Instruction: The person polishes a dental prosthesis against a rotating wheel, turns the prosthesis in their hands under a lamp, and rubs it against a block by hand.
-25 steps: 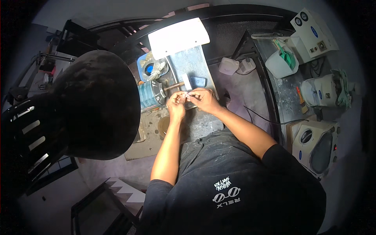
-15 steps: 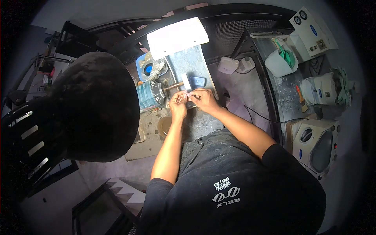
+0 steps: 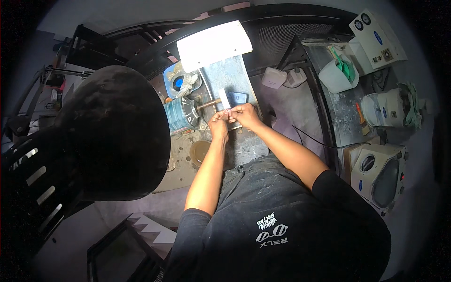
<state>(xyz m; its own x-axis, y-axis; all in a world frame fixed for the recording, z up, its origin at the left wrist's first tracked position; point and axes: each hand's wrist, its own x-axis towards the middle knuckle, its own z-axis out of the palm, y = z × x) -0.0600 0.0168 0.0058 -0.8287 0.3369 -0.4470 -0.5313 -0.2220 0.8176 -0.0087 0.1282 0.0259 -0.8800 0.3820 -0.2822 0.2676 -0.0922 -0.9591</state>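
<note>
My left hand [image 3: 219,127] and my right hand [image 3: 245,116] meet over the bench. Their fingers are pinched together around one small pinkish piece [image 3: 229,112], too small for me to tell its kind. It sits right at the lower edge of a white wheel [image 3: 225,99]; whether they touch I cannot make out. The wheel is carried on a brownish shaft [image 3: 209,103] coming from a blue-green ribbed motor [image 3: 180,114] at the left. A flat blue rectangular thing [image 3: 238,97] lies just right of the wheel.
A bright white panel [image 3: 213,44] stands behind a grey tray surface [image 3: 228,73]. A blue basin [image 3: 170,75] holds a crumpled cloth [image 3: 189,83]. Near my left forearm is a round brown bowl [image 3: 200,150]. A big black lamp shade [image 3: 117,136] looms at left. Machines [image 3: 378,176] line the right side.
Both hands have shifted slightly right with the small piece, closer to the white wheel's lower edge. My left wrist has turned a little. The whole view has moved slightly.
</note>
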